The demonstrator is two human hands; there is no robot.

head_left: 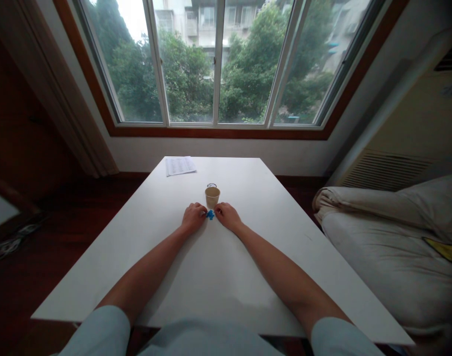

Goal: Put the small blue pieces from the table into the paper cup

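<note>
A small pile of blue pieces lies on the white table, just in front of a light brown paper cup that stands upright. My left hand rests at the left side of the pile, its fingers curled together near the blue pieces. On the right side my right hand is also closed, its fingertips close to the cup's base and the pile. Whatever either hand pinches is too small to make out. Behind the cup lies a thin dark loop.
Printed paper sheets lie at the table's far left corner. Beyond the far edge are a wall and a wide window. A sofa with a pale cover stands to the right, and a curtain hangs at the left.
</note>
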